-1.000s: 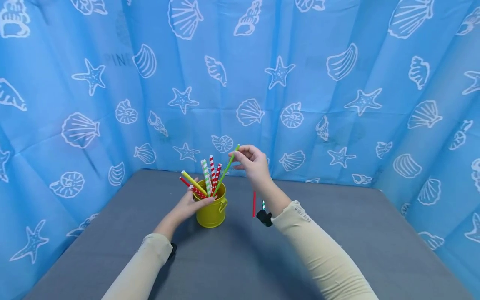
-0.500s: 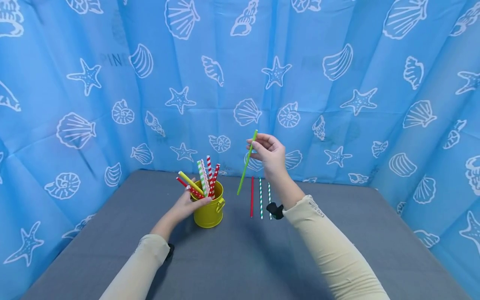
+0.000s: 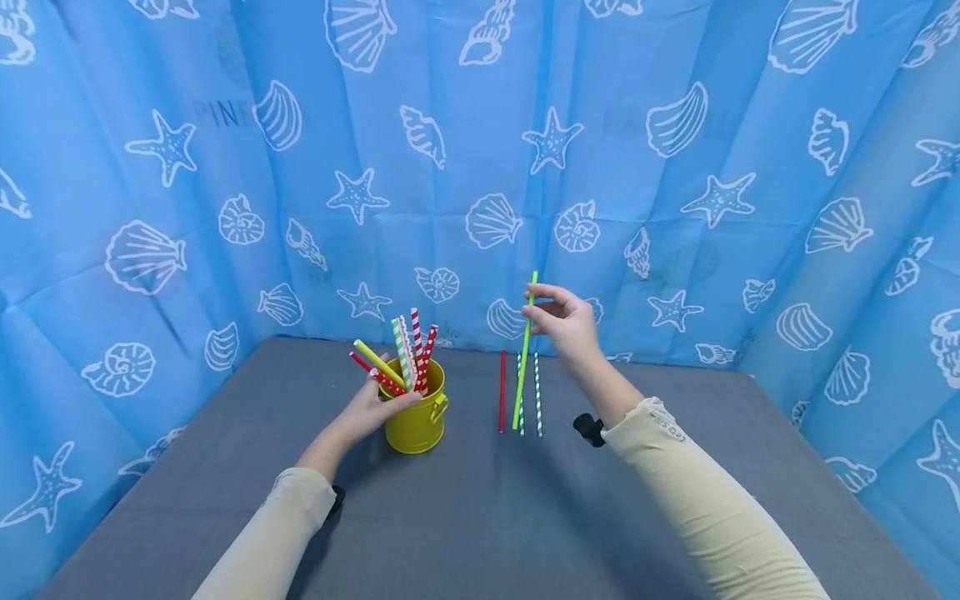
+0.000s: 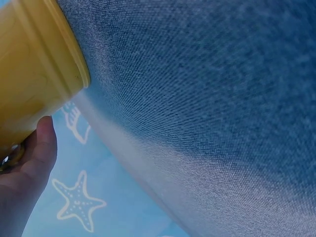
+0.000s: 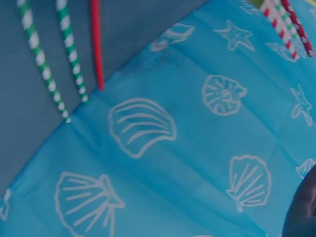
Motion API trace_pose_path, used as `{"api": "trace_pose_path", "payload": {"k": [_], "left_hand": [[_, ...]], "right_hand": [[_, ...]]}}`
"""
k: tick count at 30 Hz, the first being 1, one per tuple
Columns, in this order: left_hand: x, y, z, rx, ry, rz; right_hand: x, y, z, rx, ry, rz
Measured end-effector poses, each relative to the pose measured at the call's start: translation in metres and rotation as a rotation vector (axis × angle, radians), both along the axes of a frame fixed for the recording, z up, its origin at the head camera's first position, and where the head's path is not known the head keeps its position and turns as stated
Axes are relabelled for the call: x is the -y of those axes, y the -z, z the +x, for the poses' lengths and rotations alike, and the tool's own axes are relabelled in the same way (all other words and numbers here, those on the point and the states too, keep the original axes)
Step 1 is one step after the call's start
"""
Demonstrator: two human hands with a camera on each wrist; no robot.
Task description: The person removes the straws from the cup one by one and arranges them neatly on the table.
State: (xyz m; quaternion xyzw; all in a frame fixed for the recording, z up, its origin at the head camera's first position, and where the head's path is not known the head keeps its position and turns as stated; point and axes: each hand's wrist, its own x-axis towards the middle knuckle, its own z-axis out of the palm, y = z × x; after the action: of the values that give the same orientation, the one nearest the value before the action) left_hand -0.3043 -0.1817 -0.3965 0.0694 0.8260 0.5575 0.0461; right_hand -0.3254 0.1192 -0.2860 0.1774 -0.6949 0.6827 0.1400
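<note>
My left hand (image 3: 367,410) holds a small yellow bucket (image 3: 415,429) at its upper side, the thumb along the near rim and the other fingers mostly hidden behind it. Striped, dotted and plain paper straws (image 3: 406,353) stick out of the bucket. In my right hand (image 3: 570,329), thumb and fingers pinch a bright green straw (image 3: 525,358) near its upper end; it hangs almost upright, its lower part overlapping a green-striped straw in the head view. A red straw (image 3: 502,392) and two green-and-white striped straws (image 3: 537,396) lie side by side on the table.
A grey cloth covers the table (image 3: 450,525). Behind it and along both sides hangs a blue curtain (image 3: 465,167) with white shells and starfish. The bucket has a yellow side handle (image 3: 439,407) facing right.
The green straw came out of the bucket and travelled right in my right hand, then lower over the straws on the table. My left hand stayed on the bucket.
</note>
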Motion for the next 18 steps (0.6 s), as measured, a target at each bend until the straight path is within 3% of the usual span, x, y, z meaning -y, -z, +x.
{"api": "trace_pose_path", "payload": {"k": [6,18], "left_hand": [[0.000,0.000,0.000,0.000,0.003,-0.004],[0.002,0.000,-0.001,-0.002,0.011,0.001]], "right_hand": [[-0.013,0.013,-0.002,-0.027,-0.031,0.054],[-0.030,0.032,-0.004,-0.069,0.078,0.120]]}}
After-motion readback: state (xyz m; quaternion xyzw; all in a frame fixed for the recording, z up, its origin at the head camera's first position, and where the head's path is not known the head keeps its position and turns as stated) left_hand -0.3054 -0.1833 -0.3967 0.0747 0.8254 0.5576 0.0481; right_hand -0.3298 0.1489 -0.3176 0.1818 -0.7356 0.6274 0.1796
